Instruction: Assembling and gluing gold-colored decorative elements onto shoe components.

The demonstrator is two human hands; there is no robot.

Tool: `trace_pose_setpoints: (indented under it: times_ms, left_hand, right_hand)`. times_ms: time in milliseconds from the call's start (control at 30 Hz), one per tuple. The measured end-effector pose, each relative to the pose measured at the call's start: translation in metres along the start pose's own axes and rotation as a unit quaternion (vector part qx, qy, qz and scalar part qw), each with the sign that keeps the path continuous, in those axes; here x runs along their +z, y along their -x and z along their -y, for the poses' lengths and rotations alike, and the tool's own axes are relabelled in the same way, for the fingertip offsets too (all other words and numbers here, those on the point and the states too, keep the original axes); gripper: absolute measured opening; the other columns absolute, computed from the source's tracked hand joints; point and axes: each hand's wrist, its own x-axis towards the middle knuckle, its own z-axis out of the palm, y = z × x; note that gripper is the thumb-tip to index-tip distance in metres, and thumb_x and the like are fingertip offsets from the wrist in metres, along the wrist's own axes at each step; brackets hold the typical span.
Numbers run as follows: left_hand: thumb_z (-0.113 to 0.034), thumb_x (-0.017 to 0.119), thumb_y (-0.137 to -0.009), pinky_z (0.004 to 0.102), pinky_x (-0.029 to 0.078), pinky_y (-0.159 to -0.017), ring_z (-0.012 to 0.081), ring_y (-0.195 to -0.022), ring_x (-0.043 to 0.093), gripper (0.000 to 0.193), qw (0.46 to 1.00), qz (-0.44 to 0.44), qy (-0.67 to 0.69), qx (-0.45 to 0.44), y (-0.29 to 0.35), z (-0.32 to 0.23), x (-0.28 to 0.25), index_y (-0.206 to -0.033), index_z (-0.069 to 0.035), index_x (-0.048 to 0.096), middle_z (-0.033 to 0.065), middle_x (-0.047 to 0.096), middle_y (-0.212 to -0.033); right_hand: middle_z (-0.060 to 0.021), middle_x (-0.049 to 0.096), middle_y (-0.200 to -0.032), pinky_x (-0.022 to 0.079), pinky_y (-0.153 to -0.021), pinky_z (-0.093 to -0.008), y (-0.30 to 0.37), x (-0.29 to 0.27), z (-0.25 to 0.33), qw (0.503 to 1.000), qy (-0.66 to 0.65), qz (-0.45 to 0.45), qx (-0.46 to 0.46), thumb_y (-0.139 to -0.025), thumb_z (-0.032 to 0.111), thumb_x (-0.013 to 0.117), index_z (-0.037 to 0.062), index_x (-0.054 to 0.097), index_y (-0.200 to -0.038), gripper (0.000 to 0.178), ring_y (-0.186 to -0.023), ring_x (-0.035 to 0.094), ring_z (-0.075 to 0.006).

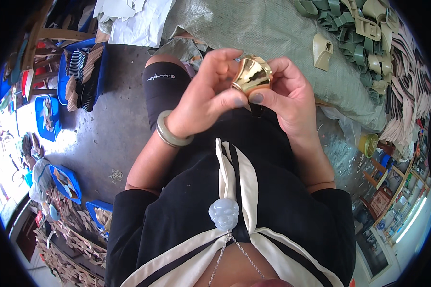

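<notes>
Grey, scuffed floor fills the left of my feed, where a large blue bin holds dark and tan slats, with a smaller blue bin just below it. Right of these, creased white sheets lie at the top edge. A smooth, pale bracelet rings the wrist behind my left grip; its thumb and fingers are clamped on the left side of a gold piece. I have that piece raised over the lap, its concave face toward my camera and one rounded edge down by the thumbs. Its long axis seems to run away from the torso, though the fingers hide too much for me to be sure. It looks mirror-shiny, narrow-waisted and flared. On its right side, my right grip is closed too, thumb pressed to the lower edge. Beyond spreads a coarse woven sack, bearing a lone tan piece, then heaped green and tan moulded parts, and finally bundled pale curved strips.
</notes>
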Motion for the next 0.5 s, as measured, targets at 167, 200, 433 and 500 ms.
trace_pose_setpoints:
  times_ms: [167, 200, 433, 500]
  left_hand:
    - [-0.012, 0.08, -0.073, 0.0322, 0.043, -0.099, 0.0218, -0.118, 0.052, 0.082, 0.983, -0.069, -0.169, -0.007, 0.005, 0.005, 0.013, -0.138, 0.003, 0.031, 0.0162, 0.051, -0.127]
    - [-0.005, 0.076, -0.075, 0.0314, 0.043, -0.098, 0.0193, -0.117, 0.052, 0.08, 0.979, -0.074, -0.192, -0.012, 0.003, 0.002, 0.013, -0.14, 0.002, 0.029, 0.013, 0.052, -0.125]
    - [0.002, 0.071, -0.078, 0.0303, 0.045, -0.096, 0.0174, -0.112, 0.055, 0.075, 0.966, -0.088, -0.24, -0.03, 0.002, 0.001, 0.013, -0.141, 0.0, 0.031, 0.0114, 0.053, -0.125]
    - [0.001, 0.071, -0.077, 0.0304, 0.046, -0.094, 0.0179, -0.111, 0.056, 0.073, 0.959, -0.099, -0.266, -0.023, 0.0, 0.0, 0.015, -0.14, 0.0, 0.033, 0.0122, 0.055, -0.124]
  right_hand:
    - [-0.0027, 0.059, -0.092, 0.051, -0.076, -0.0222, -0.002, 0.0, -0.006, 0.997, 0.072, -0.017, -0.018, -0.084, 0.003, 0.068, -0.0002, 0.053, -0.105, 0.025, -0.084, 0.058, -0.0075]
    - [-0.0027, 0.059, -0.092, 0.05, -0.077, -0.022, -0.003, 0.003, -0.002, 0.997, 0.068, -0.022, -0.004, -0.085, 0.003, 0.067, -0.0001, 0.053, -0.105, 0.025, -0.084, 0.058, -0.0073]
    - [-0.0026, 0.059, -0.093, 0.051, -0.074, -0.0212, -0.011, -0.01, -0.005, 0.996, 0.074, -0.015, 0.055, -0.083, 0.003, 0.068, 0.0013, 0.053, -0.104, 0.026, -0.083, 0.058, -0.0071]
    - [-0.0027, 0.059, -0.092, 0.052, -0.073, -0.0213, -0.01, -0.009, -0.006, 0.995, 0.086, -0.016, 0.052, -0.083, 0.004, 0.069, 0.0015, 0.053, -0.102, 0.025, -0.082, 0.059, -0.0072]
